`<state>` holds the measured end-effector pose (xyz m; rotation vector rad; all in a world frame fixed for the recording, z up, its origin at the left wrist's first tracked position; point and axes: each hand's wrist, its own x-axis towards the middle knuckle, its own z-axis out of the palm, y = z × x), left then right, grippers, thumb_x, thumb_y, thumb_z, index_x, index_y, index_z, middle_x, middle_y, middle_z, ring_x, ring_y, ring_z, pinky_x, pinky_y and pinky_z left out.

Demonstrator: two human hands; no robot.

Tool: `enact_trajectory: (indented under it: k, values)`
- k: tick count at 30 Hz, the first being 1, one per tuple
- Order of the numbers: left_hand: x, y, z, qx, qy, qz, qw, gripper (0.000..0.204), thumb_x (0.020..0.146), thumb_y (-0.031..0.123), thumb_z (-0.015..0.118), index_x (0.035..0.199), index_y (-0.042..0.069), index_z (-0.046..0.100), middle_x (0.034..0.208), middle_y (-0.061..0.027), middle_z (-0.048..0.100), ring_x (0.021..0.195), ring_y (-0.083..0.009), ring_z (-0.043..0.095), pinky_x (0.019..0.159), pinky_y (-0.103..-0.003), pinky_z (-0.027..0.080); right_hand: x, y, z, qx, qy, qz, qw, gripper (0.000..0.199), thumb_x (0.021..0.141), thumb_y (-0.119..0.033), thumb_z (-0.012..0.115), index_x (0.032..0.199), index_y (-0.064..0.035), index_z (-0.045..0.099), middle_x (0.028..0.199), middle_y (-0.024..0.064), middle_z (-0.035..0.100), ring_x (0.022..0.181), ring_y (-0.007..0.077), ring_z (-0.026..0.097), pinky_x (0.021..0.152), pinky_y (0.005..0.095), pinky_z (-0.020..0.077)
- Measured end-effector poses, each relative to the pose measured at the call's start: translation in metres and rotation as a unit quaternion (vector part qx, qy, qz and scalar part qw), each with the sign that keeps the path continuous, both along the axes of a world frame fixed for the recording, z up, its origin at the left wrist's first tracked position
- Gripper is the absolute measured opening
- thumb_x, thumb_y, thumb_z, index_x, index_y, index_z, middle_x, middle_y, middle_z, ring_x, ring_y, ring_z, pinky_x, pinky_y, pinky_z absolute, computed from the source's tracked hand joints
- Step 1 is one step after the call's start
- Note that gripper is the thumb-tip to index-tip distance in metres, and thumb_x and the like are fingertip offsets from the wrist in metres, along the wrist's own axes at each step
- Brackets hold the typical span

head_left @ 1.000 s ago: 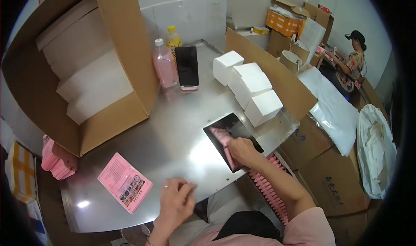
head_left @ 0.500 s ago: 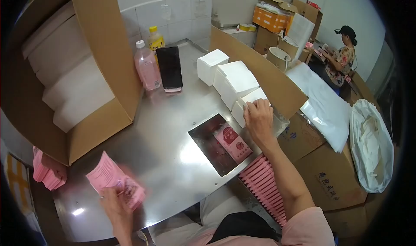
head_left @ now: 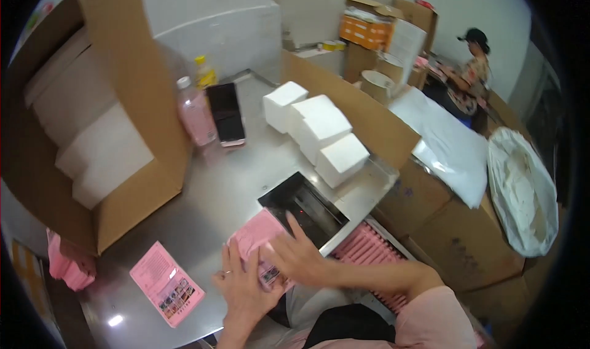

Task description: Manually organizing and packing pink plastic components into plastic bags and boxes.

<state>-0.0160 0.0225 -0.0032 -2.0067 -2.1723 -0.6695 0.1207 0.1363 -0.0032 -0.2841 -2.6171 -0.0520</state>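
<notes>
- You are in what looks like a small packing workshop.
- Before you stands a metal table (head_left: 224, 192) with a rectangular opening (head_left: 301, 204) in its top.
- Pink packets (head_left: 167, 284) and white blocks (head_left: 322, 125) lie on it, beside an open cardboard box (head_left: 138, 211).
- Cartons (head_left: 464, 247) pile up on your right, and a co-worker (head_left: 474, 78) sits beyond them.

On the left side of the desk (head_left: 236, 192) stands a carton (head_left: 138, 207), with paper stacks (head_left: 104, 152) in it. To the right of the carton there is a bottle (head_left: 196, 115), then a phone (head_left: 225, 115); a second bottle (head_left: 206, 74) is behind them. Further right, paper blocks (head_left: 316, 126) stand before a cardboard sheet (head_left: 369, 118). In front of these blocks, the desk has a hole (head_left: 316, 211). A packet (head_left: 255, 229) is at the near-left side of the hole, under the left hand (head_left: 246, 290) and the right hand (head_left: 300, 258). A pile of cards (head_left: 167, 284) lies to the left of both hands.
</notes>
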Motion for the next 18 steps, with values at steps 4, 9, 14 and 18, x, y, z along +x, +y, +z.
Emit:
enact_trajectory:
  k: [4,9,14,18]
  values:
    - [0.007,0.020,-0.017,-0.117,-0.204,-0.011,0.972,0.083,0.070,0.047,0.073,0.138,0.007,0.048,0.145,-0.0256,0.041,0.136,-0.0447,0.035,0.102,-0.052,0.031,-0.033,-0.031,-0.027,-0.110,0.055,-0.056,0.991,0.031,0.065,-0.020,0.070,0.090,-0.0028,0.065,0.090,0.0110,0.060,0.096,0.0256,0.063,0.095,0.0536,0.0475]
    - [-0.022,-0.016,-0.015,-0.016,0.167,0.040,0.985,0.057,0.089,0.054,0.055,0.134,0.019,0.056,0.143,-0.0120,0.048,0.123,-0.0359,0.047,0.090,-0.055,0.042,0.001,0.030,0.002,0.086,0.154,-0.167,0.970,0.035,0.073,-0.023,0.063,0.097,0.0034,0.063,0.100,0.0166,0.061,0.114,0.0359,0.055,0.104,0.0583,0.0367]
    - [0.002,-0.007,0.002,-0.092,0.146,0.130,0.976,0.058,0.088,0.055,0.054,0.135,0.020,0.055,0.146,-0.0150,0.044,0.123,-0.0408,0.045,0.094,-0.056,0.041,0.052,0.107,0.015,0.144,0.102,-0.455,0.873,0.026,0.073,-0.021,0.061,0.089,-0.0008,0.068,0.095,0.0150,0.059,0.099,0.0301,0.055,0.087,0.0498,0.0408]
    - [-0.010,-0.010,-0.004,-0.028,0.141,0.089,0.986,0.060,0.085,0.058,0.058,0.131,0.020,0.057,0.146,-0.0110,0.045,0.120,-0.0408,0.047,0.092,-0.057,0.041,0.052,0.146,-0.012,0.167,0.207,-0.435,0.860,0.016,0.068,-0.024,0.062,0.065,-0.0089,0.064,0.077,0.0085,0.058,0.082,0.0257,0.056,0.069,0.0451,0.0406]
